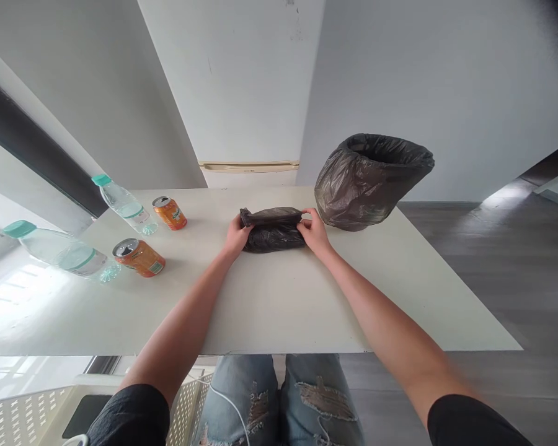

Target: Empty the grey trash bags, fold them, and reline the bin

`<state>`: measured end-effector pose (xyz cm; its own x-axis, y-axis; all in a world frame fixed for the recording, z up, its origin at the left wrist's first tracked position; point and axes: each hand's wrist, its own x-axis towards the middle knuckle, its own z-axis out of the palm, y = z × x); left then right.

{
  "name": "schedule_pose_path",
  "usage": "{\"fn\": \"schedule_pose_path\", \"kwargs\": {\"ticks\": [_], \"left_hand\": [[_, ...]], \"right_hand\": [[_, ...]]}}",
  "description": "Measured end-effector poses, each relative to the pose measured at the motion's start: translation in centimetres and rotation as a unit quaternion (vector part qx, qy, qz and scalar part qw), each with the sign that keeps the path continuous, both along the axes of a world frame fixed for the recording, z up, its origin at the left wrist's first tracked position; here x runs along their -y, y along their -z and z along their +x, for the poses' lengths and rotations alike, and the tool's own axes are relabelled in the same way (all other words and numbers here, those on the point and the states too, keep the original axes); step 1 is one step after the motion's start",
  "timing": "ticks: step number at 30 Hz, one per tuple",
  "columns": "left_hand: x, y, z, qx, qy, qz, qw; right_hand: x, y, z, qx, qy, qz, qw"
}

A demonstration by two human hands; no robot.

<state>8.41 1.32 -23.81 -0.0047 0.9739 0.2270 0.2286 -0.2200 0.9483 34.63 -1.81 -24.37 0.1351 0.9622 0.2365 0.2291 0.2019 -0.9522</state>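
Note:
A black plastic bag (pixel 276 238) lies low on the white table in front of me, its rim folded over at the top. My left hand (pixel 237 236) is closed on the bag's left edge. At the opposite edge, my right hand (pixel 314 231) pinches the rim between thumb and fingers. Just beyond the right hand stands a second black plastic bag (pixel 353 192), upright with a wide mouth; what is inside it cannot be seen.
On the table's (pixel 279 310) left side stand two orange soda cans (pixel 170 214) and two clear bottles with green caps (pixel 128 207). A white fridge (pixel 246 93) rises behind the table. Below, at left, is a perforated plastic basket (pixel 37 409).

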Motion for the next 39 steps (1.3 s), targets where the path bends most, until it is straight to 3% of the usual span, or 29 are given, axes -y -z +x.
{"fn": "schedule_pose_path", "kwargs": {"ticks": [4, 6, 9, 11, 13, 16, 19, 22, 29, 33, 39], "left_hand": [[0.4, -0.5, -0.4, -0.058, -0.067, 0.033, 0.996], [0.8, -1.0, -0.6, -0.093, -0.102, 0.114, 0.984], [1.7, -1.9, -0.8, -0.162, -0.138, 0.275, 0.937], [2.0, -2.3, -0.7, -0.212, -0.095, 0.354, 0.906], [2.2, -2.4, -0.4, -0.276, 0.013, 0.381, 0.882], [1.9, -1.8, 0.2, -0.371, 0.163, 0.318, 0.857], [1.3, -0.8, 0.3, -0.429, 0.189, 0.211, 0.858], [0.7, 0.2, -0.1, -0.455, 0.194, 0.136, 0.858], [0.1, 0.7, -0.8, -0.474, 0.205, 0.076, 0.853], [-0.1, 0.3, -1.7, -0.465, 0.205, 0.087, 0.857], [-0.6, -0.5, -3.9, -0.442, 0.197, 0.110, 0.868]], "right_hand": [[0.4, -0.5, -0.1, 0.071, -0.011, 0.007, 0.997], [0.3, -0.4, 0.0, 0.101, -0.003, 0.022, 0.995], [0.2, -0.4, 0.2, 0.160, 0.047, 0.087, 0.982], [0.5, -0.7, 0.3, 0.190, 0.082, 0.168, 0.964], [1.0, -1.2, 0.2, 0.206, 0.079, 0.256, 0.941], [1.6, -1.8, -0.2, 0.218, -0.018, 0.330, 0.918], [1.5, -1.5, -1.0, 0.265, -0.158, 0.287, 0.907], [1.1, -0.9, -1.5, 0.348, -0.224, 0.182, 0.892], [1.2, -1.1, -0.8, 0.467, -0.243, -0.006, 0.850], [1.4, -1.8, -0.4, 0.484, -0.220, -0.001, 0.847], [1.1, -1.8, 0.1, 0.465, -0.133, 0.036, 0.874]]}}
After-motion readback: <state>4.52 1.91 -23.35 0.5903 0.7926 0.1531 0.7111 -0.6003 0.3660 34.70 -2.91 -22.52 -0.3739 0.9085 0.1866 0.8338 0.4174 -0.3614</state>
